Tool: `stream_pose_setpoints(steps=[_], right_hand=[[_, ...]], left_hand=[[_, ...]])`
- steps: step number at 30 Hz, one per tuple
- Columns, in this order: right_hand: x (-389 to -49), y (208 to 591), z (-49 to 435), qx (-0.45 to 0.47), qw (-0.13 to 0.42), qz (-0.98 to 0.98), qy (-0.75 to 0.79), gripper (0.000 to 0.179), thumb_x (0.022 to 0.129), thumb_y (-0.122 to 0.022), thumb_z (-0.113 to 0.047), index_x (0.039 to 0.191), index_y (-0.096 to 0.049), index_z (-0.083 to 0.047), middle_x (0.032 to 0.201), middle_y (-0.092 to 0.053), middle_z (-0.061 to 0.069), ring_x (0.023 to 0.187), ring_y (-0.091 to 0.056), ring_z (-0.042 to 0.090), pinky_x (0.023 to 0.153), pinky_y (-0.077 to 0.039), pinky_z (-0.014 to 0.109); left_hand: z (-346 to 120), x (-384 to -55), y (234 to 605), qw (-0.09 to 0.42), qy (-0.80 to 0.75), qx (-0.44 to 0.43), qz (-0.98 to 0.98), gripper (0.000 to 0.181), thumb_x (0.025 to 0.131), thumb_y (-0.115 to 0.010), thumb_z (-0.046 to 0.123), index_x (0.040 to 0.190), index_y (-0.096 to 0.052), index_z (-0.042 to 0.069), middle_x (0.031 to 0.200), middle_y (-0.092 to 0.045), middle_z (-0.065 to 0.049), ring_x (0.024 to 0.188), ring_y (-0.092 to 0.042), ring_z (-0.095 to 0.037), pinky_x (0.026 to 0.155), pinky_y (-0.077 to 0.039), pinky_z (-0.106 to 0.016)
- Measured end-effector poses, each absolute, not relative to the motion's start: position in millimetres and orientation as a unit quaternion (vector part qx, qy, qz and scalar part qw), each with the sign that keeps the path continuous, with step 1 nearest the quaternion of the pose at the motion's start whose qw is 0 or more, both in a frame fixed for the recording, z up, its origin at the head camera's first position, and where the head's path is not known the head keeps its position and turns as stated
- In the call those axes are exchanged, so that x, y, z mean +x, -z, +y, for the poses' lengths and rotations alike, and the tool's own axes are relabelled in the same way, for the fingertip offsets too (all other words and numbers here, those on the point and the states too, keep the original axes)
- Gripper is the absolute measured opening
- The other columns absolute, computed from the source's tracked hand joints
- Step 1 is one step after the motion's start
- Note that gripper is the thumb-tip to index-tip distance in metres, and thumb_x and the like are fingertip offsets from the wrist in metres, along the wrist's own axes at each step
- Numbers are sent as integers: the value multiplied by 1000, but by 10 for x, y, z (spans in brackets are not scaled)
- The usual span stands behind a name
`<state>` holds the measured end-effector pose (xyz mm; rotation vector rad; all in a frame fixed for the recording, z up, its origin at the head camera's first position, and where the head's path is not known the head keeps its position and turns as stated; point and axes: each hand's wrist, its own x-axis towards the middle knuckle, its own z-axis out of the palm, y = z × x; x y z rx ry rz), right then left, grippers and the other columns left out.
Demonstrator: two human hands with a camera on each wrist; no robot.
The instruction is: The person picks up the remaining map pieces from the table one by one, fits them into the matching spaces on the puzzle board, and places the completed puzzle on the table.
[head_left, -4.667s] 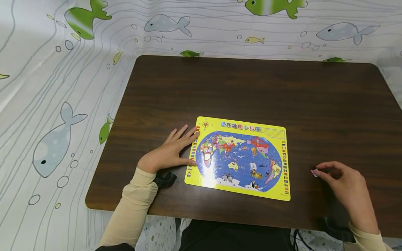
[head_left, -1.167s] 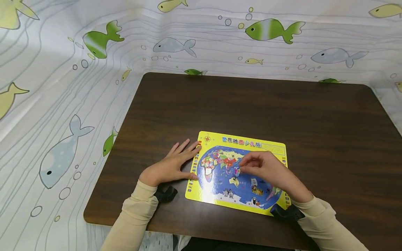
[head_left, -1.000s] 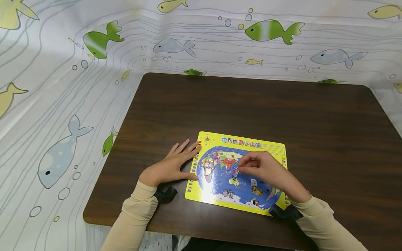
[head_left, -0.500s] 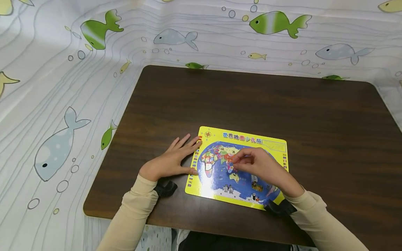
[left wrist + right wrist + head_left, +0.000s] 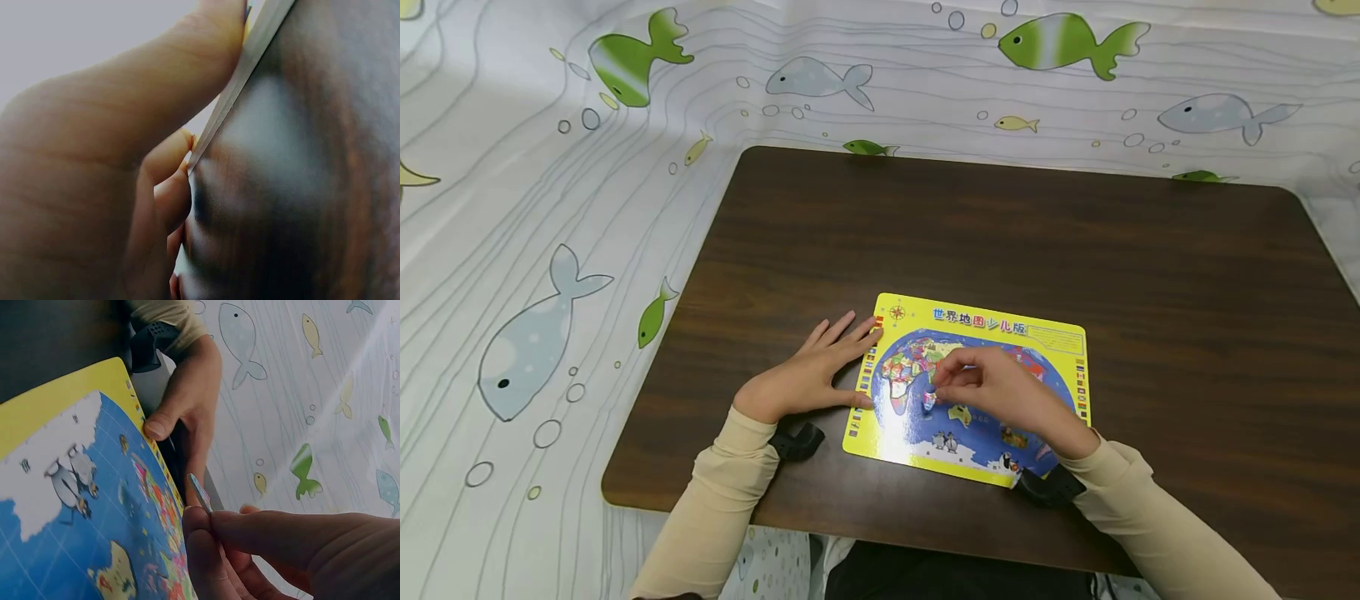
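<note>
A yellow-bordered world map puzzle board (image 5: 865, 433) lies on the dark table. My left hand (image 5: 808, 375) rests at its left edge, fingers spread and straight, thumb and fingertips on the border. My right hand (image 5: 1000, 387) is above the middle of the map and pinches a small, thin puzzle piece (image 5: 929, 400) between thumb and forefinger. In the right wrist view the puzzle piece (image 5: 200, 494) is tilted nearly edge-on, apart from the board. The left wrist view shows the left thumb (image 5: 181, 69) against the board's edge (image 5: 231, 87). My right hand hides part of the map.
The brown wooden table (image 5: 1000, 233) reaches well beyond the board on every side. A white cloth with printed fish (image 5: 1052, 42) stands behind it and along the left. Black wrist straps (image 5: 797, 442) sit at both wrists.
The right hand has come from the table right of the board to over the map, piece in its pinch, and over the last second has drifted further left. The left hand stays put.
</note>
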<state>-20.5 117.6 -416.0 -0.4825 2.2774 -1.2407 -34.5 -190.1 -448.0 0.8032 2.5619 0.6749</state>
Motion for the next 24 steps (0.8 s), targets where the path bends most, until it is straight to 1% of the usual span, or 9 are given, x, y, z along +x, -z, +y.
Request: stream_pose_setpoints(steps=[3,8,16,24], right_hand=[[-210,4175,1132,-186,248,835,454,18,93,-80,-17,107,-75,-7,98,-77,3,86,-73,15,82,-62,25],[-221,4215,1070,-198,247,833,454,20,93,-81,-17,109,-74,-8,97,-76,3,83,-71,13,79,-60,22],[-217,4274,954,-206,250,829,455,23,92,-80,-12,113,-71,-8,96,-73,3,82,-68,13,80,-58,22],[-208,4289,856,-199,240,835,453,28,91,-81,-11,117,-71,-9,92,-69,3,77,-66,14,73,-56,21]], left_hand=[[-1908,-351,4480,184,-238,285,910,103,87,-76,58,168,-22,24,178,-9,3,165,2,-34,131,3,-62],[-1907,-346,4468,190,-239,284,909,103,88,-76,58,168,-20,25,178,-6,6,166,3,-30,132,4,-59],[-1896,-338,4475,196,-245,289,904,117,81,-81,62,169,-14,24,177,-4,6,165,7,-29,132,6,-59],[-1898,-348,4494,193,-245,294,903,118,79,-83,62,168,-15,24,177,-7,7,165,7,-30,131,5,-60]])
